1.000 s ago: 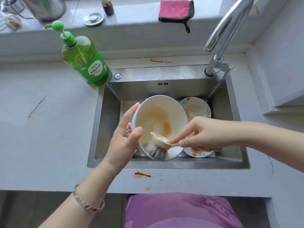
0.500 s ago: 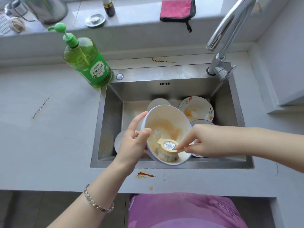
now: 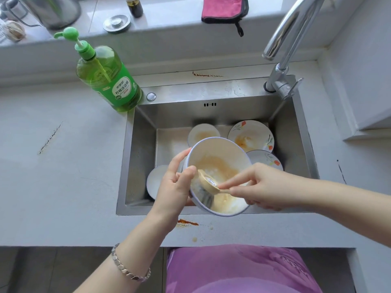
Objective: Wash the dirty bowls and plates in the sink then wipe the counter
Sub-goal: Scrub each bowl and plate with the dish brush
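Note:
My left hand [image 3: 174, 185] grips the left rim of a white bowl [image 3: 218, 157] smeared with orange sauce, tilted over the steel sink [image 3: 139, 149]. My right hand [image 3: 257, 186] holds a beige dish brush [image 3: 208, 181], its head pressed inside the bowl with dark bristles low in it. In the sink lie a stained small bowl [image 3: 202, 132], a flowered plate [image 3: 251, 135] with sauce, a second flowered plate [image 3: 267, 160] partly under my right hand, and a white dish [image 3: 155, 180] behind my left hand.
A green dish soap bottle [image 3: 110, 81] stands at the sink's back left corner. The faucet [image 3: 289, 39] rises at the back right. A pink cloth [image 3: 223, 8] lies on the ledge beside a sink plug [image 3: 117, 23]. Sauce stains [image 3: 187, 222] mark the counter's front edge.
The bowl has come nearer and lower in the sink, which uncovers the small bowl behind it. The brush has moved around inside the bowl, from the middle toward its left side.

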